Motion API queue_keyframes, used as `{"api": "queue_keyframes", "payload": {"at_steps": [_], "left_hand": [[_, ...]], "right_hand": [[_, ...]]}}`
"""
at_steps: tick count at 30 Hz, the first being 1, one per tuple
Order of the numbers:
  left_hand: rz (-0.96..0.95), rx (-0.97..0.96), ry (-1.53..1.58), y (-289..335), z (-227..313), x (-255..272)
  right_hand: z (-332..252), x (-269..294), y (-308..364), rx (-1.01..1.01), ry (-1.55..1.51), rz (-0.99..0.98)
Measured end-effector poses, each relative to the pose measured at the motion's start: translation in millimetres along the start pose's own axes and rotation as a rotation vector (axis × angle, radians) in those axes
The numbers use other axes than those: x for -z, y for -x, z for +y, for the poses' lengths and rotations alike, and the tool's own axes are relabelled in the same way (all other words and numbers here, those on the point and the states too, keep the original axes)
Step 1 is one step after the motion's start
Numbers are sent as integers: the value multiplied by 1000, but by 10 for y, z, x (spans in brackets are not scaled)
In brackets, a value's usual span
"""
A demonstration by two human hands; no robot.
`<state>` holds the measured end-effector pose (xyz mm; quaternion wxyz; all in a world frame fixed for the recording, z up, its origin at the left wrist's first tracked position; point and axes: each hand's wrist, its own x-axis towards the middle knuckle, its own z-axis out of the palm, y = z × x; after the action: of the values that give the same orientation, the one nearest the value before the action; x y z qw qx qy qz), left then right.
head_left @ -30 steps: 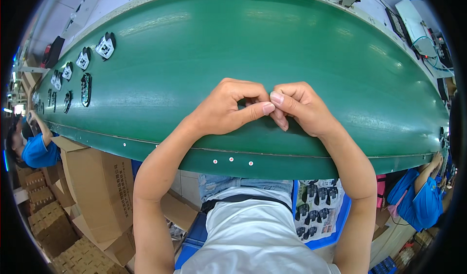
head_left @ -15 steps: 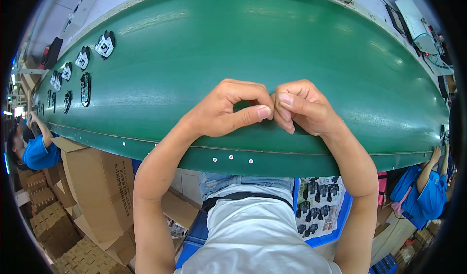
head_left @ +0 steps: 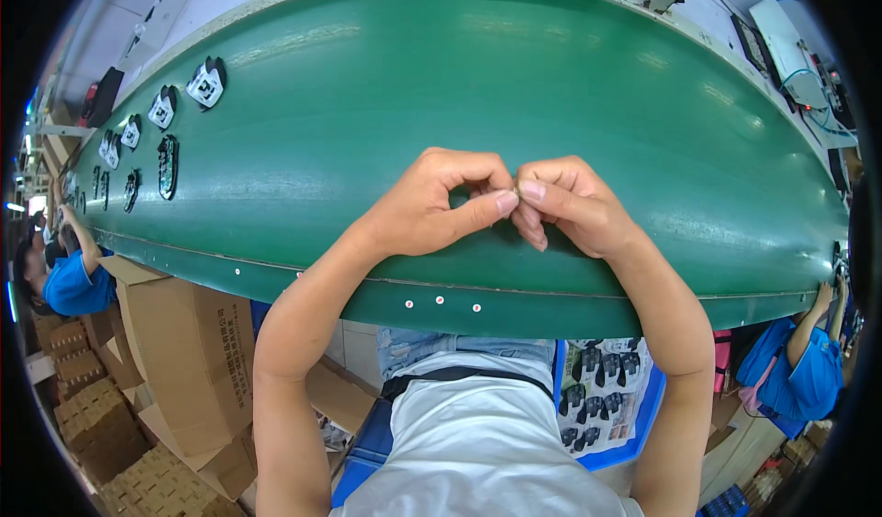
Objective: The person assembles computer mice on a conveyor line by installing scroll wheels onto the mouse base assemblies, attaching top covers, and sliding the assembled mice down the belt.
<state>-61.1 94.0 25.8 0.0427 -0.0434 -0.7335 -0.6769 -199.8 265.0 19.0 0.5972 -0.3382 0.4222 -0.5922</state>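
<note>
My left hand [head_left: 446,200] and my right hand [head_left: 579,207] meet over the near middle of a green work surface [head_left: 514,85]. Each is curled into a pinch, with thumb and forefinger closed. The thumb tips almost touch. If anything is between the fingertips, it is too small or hidden to make out. Far to the left lie several white-and-black plastic housings [head_left: 207,84], the closest of them well away from my hands. Below them is a row of dark green circuit boards [head_left: 167,166].
A blue tray [head_left: 654,393] holding several black moulded parts [head_left: 608,370] sits beside my lap at right. Large cardboard boxes [head_left: 188,361] stand at lower left. Co-workers in blue shirts [head_left: 78,285] work at both ends. Equipment with cables [head_left: 795,58] is at far right.
My left thumb has moved up and right, toward the right thumb, and the fingertips of both hands are closer together. The housings and boards appear slightly farther right in view.
</note>
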Motion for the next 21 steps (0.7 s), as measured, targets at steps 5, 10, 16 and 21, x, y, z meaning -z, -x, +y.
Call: {"api": "queue_keyframes", "payload": {"at_steps": [5,10,16,21], "left_hand": [[39,-136,-291,-19,9,16],[1,-163,-367,8,20,56],[-1,-310,-375,27,-14,-40],[-8,-284,-310,51,-22,-71]], "right_hand": [[-14,-17,-49,37,150,67],[-51,-95,-77,8,264,65],[-41,-129,-5,-37,249,45],[-37,-171,12,0,67,1]]}}
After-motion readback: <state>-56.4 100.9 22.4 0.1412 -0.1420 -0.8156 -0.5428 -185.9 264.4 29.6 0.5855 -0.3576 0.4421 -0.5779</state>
